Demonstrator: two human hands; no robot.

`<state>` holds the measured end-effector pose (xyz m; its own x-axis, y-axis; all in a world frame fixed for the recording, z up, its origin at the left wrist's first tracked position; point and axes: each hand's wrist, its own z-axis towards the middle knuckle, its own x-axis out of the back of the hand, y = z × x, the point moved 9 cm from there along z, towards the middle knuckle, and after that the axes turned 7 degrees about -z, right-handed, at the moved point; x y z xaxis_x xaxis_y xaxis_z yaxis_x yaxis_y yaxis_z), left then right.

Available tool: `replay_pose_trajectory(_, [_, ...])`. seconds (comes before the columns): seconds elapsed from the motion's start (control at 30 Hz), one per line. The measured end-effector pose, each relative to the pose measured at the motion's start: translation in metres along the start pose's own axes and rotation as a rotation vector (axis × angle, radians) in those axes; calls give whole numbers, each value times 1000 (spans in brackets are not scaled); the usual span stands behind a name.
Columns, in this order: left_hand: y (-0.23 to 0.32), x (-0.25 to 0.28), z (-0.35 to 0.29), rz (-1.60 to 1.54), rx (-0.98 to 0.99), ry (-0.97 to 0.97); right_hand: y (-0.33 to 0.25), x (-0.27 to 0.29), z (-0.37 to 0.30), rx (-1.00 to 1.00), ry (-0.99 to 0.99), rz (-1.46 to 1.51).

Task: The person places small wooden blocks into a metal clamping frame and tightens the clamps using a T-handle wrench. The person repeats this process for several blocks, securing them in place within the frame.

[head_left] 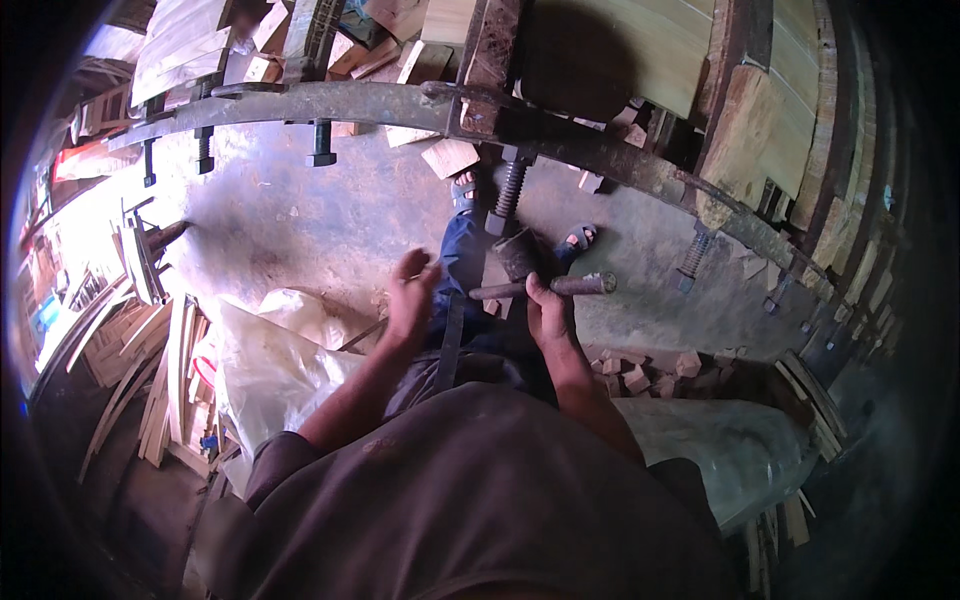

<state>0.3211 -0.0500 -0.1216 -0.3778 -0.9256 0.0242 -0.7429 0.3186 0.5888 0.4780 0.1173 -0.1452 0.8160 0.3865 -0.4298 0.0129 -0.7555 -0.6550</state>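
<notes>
My right hand (550,318) is closed around a T-handle socket wrench (515,256), a dark metal cylinder with a round crossbar. The socket end points up toward a large threaded clamp bolt (510,192) and lies just below its head; whether they touch I cannot tell. That bolt hangs from a long, rusty steel clamp frame (370,104). Off to the left of the wrench, my left hand (408,300) is raised with nothing in it. Its fingers are loosely bent, apart and somewhat blurred.
More bolts (321,145) stick out along the frame, with wooden panels (620,50) clamped behind it. Clear plastic sheeting (285,350) and wood strips (165,375) lie at left. Wood offcuts (640,375) and a plastic-covered bundle (725,440) are at right.
</notes>
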Motion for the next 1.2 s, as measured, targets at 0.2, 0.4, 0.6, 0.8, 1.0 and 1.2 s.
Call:
replay_pose_trajectory(0.2, [-102,114,27,-45,592,271,23,8,12,-1,64,163])
replay_pose_trajectory(0.4, [-151,144,46,-251,668,362,56,-33,3,-265,-68,603])
replay_pose_trajectory(0.6, [-58,160,86,-970,109,454,64,-70,4,-391,-188,852])
replay_pose_trajectory(0.8, [40,128,101,-1001,-64,98,71,-82,6,-543,-244,928])
replay_pose_trajectory(1.0, [38,130,92,-964,51,170,43,-83,-41,-892,-455,-53])
replay_pose_trajectory(1.2, [27,131,106,-1080,105,198,-6,-212,33,318,-522,-1150])
